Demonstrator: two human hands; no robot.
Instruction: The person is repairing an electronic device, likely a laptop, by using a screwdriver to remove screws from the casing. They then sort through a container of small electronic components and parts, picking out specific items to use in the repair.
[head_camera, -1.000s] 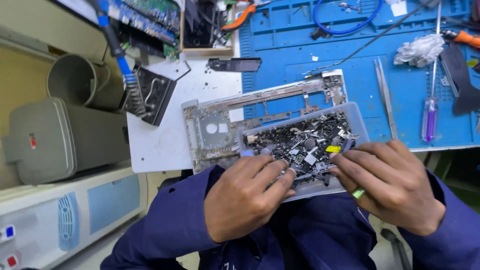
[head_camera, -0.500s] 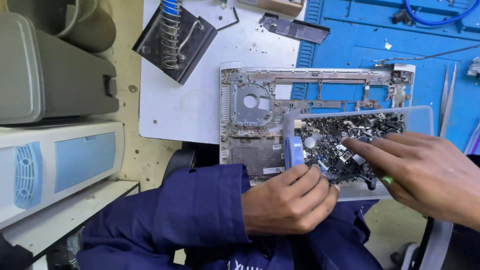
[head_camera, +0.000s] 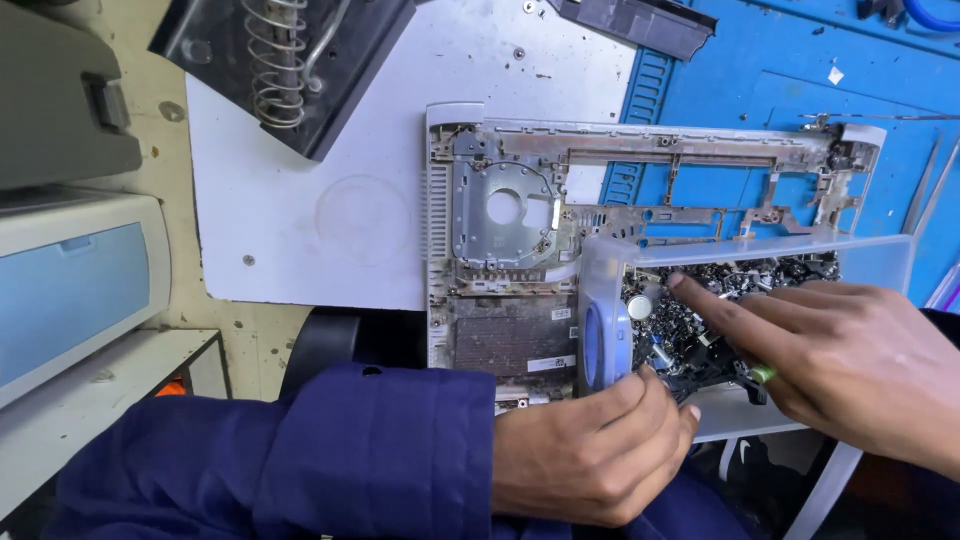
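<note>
Left hand (head_camera: 590, 450) grips the clear parts tray (head_camera: 740, 250) at its near-left corner; right hand's (head_camera: 850, 365) extended fingers (head_camera: 700, 300) probe the screws (head_camera: 700, 330) inside.

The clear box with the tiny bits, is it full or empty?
Neither: the clear plastic box holds a heap of small dark and metal parts, leaving bare floor near its edge. The right hand pokes into them.
</note>
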